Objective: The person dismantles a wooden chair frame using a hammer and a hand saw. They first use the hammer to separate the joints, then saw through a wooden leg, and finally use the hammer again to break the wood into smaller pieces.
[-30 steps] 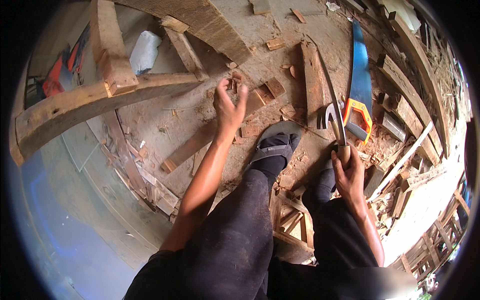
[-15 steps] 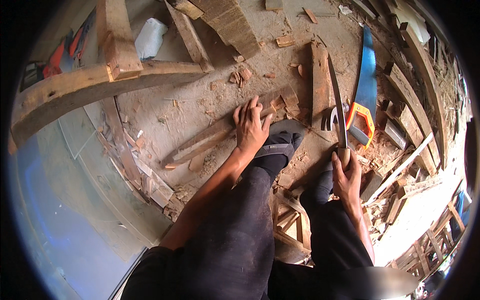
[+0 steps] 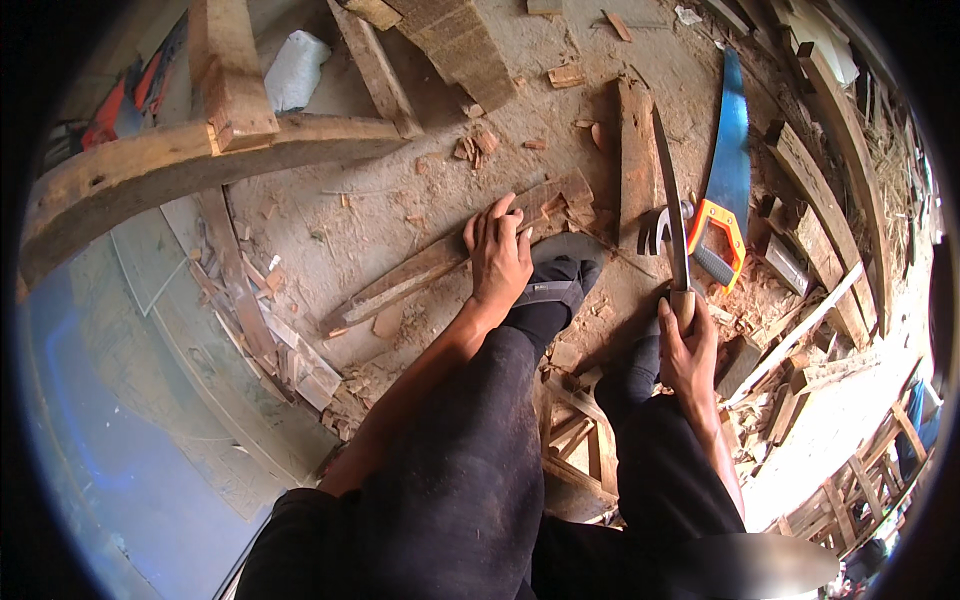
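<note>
My left hand [image 3: 497, 262] is on a rough, partly hewn wooden beam [image 3: 400, 268] lying slantwise on the ground. Its fingers bend over the wood, and the beam's far end lies just in front of my left foot [image 3: 557, 283]. My right hand [image 3: 688, 345] is wrapped round the wooden handle of a machete [image 3: 672, 190], whose long dark blade points away from me. Behind the blade, partly covered by it, lies a hammer head [image 3: 652, 232]. A handsaw [image 3: 730, 150] with a blue blade and an orange and grey handle lies to the right.
A short upright-looking plank [image 3: 637, 150] lies beyond the machete. Timber offcuts [image 3: 815, 190] are heaped at the right. A curved wooden frame [image 3: 180, 165] stands at the upper left, above a bluish sheet [image 3: 140, 400]. Wood chips [image 3: 480, 145] litter the ground.
The fingers of my left hand have drawn in a little more on the beam. My right hand and the machete have hardly moved; the whole view has shifted slightly.
</note>
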Motion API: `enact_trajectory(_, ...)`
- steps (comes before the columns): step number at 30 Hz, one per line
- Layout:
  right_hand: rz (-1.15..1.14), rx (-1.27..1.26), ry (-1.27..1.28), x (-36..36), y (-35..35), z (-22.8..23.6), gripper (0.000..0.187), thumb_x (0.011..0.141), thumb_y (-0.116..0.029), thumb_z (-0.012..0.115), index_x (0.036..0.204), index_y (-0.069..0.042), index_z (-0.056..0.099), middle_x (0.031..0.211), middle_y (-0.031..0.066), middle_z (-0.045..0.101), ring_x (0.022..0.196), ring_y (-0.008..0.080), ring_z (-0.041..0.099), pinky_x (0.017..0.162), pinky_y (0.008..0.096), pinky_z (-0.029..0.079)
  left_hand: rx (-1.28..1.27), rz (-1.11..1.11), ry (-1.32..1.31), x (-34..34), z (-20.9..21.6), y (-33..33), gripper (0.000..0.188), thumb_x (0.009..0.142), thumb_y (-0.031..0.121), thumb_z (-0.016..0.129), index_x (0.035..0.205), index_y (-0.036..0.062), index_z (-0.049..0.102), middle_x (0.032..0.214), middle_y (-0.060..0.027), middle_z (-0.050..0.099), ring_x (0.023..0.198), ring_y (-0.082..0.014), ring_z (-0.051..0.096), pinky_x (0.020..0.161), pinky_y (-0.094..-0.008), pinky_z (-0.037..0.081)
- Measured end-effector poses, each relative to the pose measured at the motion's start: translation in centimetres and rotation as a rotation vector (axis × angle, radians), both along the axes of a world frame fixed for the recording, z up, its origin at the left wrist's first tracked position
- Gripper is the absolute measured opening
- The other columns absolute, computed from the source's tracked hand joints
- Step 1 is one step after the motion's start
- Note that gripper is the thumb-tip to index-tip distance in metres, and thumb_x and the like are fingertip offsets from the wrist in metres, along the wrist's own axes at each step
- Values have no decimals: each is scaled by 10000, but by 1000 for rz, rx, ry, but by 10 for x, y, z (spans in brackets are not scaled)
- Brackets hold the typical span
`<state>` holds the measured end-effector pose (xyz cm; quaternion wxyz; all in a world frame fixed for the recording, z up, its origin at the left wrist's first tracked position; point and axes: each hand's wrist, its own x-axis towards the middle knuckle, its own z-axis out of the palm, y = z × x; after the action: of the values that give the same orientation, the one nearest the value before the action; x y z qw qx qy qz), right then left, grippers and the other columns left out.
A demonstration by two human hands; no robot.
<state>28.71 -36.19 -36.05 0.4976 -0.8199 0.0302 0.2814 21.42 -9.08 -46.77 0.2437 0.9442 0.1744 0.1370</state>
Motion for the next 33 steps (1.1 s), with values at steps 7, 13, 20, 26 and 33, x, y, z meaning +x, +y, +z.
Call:
enact_trajectory(7,68,-45,-55,0,-3,-1,401,971,-240,685,1223,57,588,849,80,636,784,119,568,683,297,477,3,-11,25,1,6,4,462,804,78,757,1176,69,483,1322,-139,577,1181,-329,568,1041,-506,346)
enact_trajectory(13,254,-205,-195,18,-7,31,412,961,-267,677,1254,10,590,816,200,670,726,305,677,683,390,520,-73,-64,200,-1,6,28,630,807,233,790,1325,-24,541,1203,-237,623,1112,-398,600,968,-483,445)
enact_trajectory(20,371,-210,-232,35,-17,60,368,946,-257,679,1216,-18,604,906,225,697,861,413,707,755,424,544,-197,-66,229,22,23,59,615,844,286,776,1289,-81,563,1266,-270,618,1157,-410,615,1001,-463,485)
enact_trajectory(26,297,-103,-201,18,-4,46,379,935,-231,703,1205,16,604,869,238,681,805,391,707,709,405,534,-525,-156,225,37,21,88,531,841,271,792,1237,-37,616,1100,-208,708,1027,-282,698,901,-373,532)
enact_trajectory(33,483,-245,-189,18,2,58,413,914,-227,730,1212,22,589,857,257,672,812,441,680,704,458,532,-178,-59,45,46,20,68,526,730,165,830,1171,31,575,1094,-175,619,1028,-378,625,882,-440,513)
